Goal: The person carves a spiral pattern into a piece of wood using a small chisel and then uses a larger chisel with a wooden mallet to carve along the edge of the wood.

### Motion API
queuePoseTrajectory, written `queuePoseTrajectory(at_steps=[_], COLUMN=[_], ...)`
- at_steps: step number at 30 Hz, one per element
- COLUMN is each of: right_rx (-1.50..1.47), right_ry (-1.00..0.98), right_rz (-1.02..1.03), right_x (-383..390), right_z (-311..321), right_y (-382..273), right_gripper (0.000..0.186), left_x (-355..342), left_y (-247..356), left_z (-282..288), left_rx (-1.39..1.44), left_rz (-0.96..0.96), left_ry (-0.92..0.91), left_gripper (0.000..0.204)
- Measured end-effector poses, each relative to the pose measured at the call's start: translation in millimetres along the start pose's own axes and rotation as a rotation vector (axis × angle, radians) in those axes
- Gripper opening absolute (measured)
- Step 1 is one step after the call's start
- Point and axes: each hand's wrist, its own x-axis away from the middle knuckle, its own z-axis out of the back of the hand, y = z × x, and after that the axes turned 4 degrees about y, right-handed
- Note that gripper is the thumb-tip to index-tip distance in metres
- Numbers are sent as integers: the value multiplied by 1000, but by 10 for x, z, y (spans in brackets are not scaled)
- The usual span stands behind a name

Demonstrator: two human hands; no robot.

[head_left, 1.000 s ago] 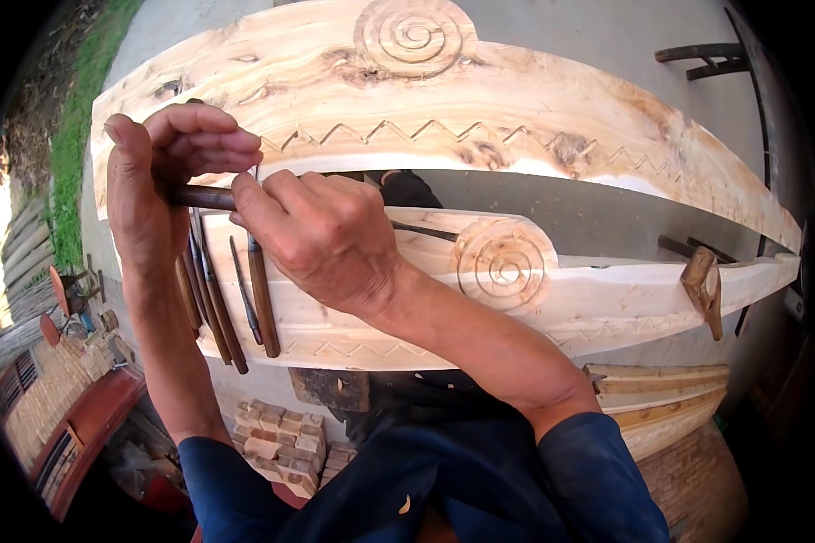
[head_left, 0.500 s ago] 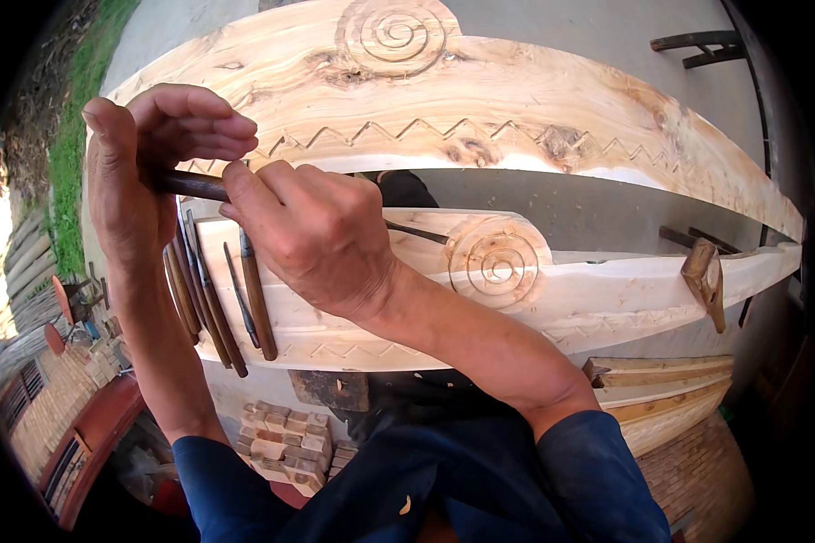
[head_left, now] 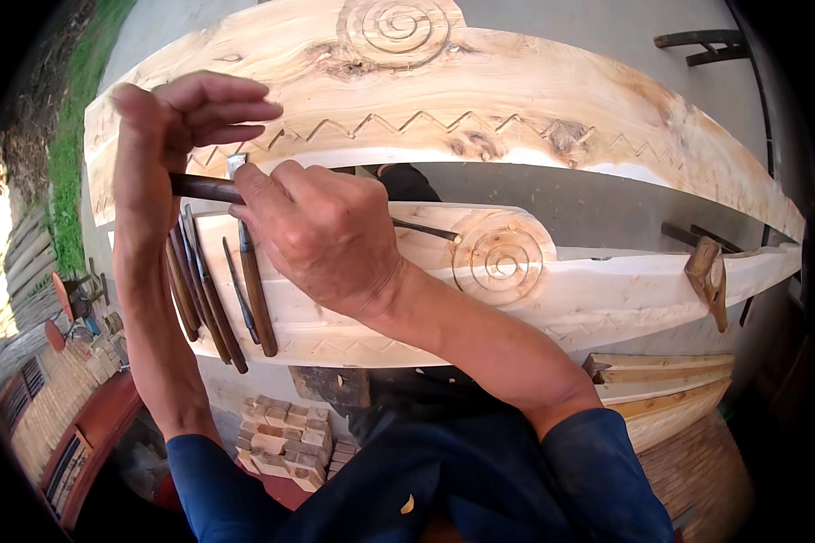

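My right hand (head_left: 321, 240) is wrapped round the dark wooden handle of a carving chisel (head_left: 206, 187). Its thin metal shaft runs out to the right, and the tip meets the left rim of a carved spiral (head_left: 503, 263) on the nearer wooden board (head_left: 380, 335). My left hand (head_left: 172, 145) is upright at the handle's butt end, fingers stretched out and the heel of the palm against or very close to it. Several other chisels (head_left: 210, 299) with brown handles lie side by side on that board, below my hands; one flat blade (head_left: 236, 163) shows beyond the handle.
A larger curved board (head_left: 516, 81) with a zigzag line and another spiral lies beyond. On the right end of the nearer board sits a wooden mallet-like tool (head_left: 704, 271). Small wooden blocks (head_left: 285, 439) are stacked below, and a dark wooden stand (head_left: 697, 41) is at far right.
My left hand has shifted slightly right, its fingers now straighter. The chisel and my right hand have edged a little right too, and the whole view has shifted slightly.
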Motion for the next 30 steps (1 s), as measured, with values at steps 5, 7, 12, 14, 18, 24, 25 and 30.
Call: queuePoseTrajectory(at_steps=[5,7,12,14,18,24,25,30], right_rx=[-13,-49,42,78,56,-51,-23,127], right_ry=[20,-32,-33,47,-39,-101,-148,-417], right_rz=[13,18,124,233,252,279,286,355], right_x=[2,-40,38,11,97,275,311,544], right_z=[-25,21,84,164,184,-32,-54,92], right_y=[-17,-28,-110,-270,-373,-286,-303,-447], right_gripper=[37,19,27,32,34,31,32,32], left_x=[8,-78,134,243,465,810,862,1232], left_y=[-249,-177,-88,-91,-260,-344,-310,-85], left_z=[257,594,228,275,341,254,256,11], left_rx=[234,467,231,293,550,481,442,189], left_rz=[-101,-247,-71,-84,-72,86,144,148], left_ry=[13,135,-38,7,-202,-111,-80,173], left_gripper=[128,128,126,130,136,131,127,73])
